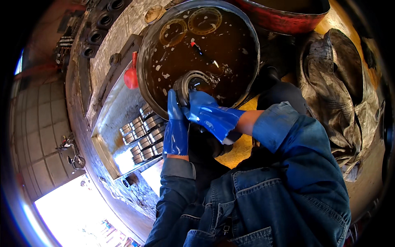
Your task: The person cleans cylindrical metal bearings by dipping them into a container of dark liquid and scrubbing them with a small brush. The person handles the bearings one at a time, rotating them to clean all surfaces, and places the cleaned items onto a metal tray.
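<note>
Over the near side of a round metal tub (140, 66) of brown liquid, I hold a thick steel bearing ring (180, 87) tilted on its edge. My left hand (175, 123), in a blue rubber glove, is closed on the ring's left side. On its near right side, my right hand (202, 110), gloved the same, grips it too; the fingertips are partly hidden. Ripples and bubbles show beside the ring. A slim dark tool with a red tip (193, 43) is in the liquid. Two ring outlines (204, 20) show at the tub's far side.
Left of me, a metal tray (119, 108) holds stacked shiny steel rings (144, 140). A red rounded object with a handle (131, 78) stands by the tub. Dark rings (96, 37) line the far left. A red drum (284, 19) is far right; a crumpled dirty sack (329, 94) sits right.
</note>
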